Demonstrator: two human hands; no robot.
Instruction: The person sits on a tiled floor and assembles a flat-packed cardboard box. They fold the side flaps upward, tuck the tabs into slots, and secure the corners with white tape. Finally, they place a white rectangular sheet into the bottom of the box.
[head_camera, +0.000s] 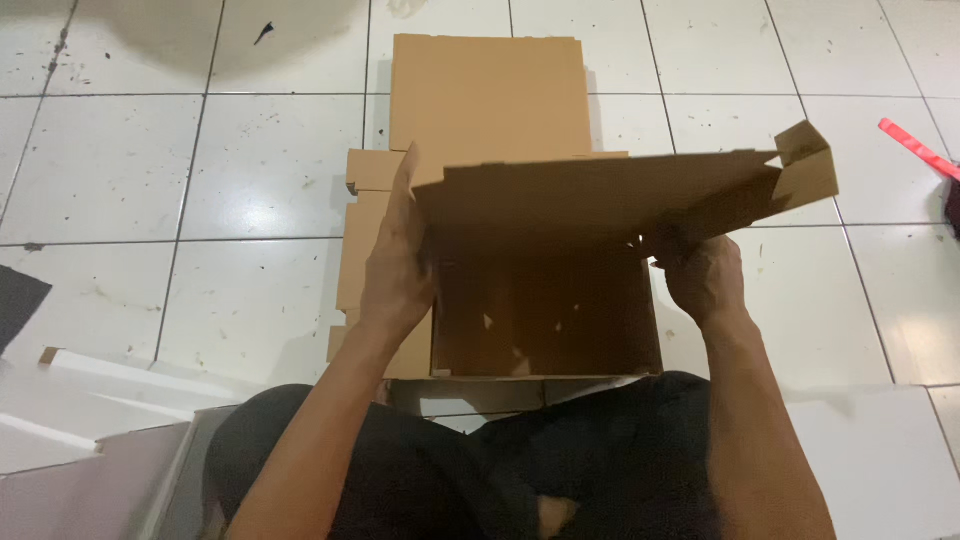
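A brown cardboard box stands open in front of my crossed legs, its lid panel raised and tilted toward me. My left hand lies flat against the box's left side wall, fingers pointing up along the lid's edge. My right hand grips the right side of the box under the lid. A small side flap sticks up at the lid's right end. The box's inside is dark and looks empty.
Several flat brown cardboard blanks lie stacked on the white tiled floor behind the box. White flat sheets lie at my left and a white sheet at my right. A red strip lies far right.
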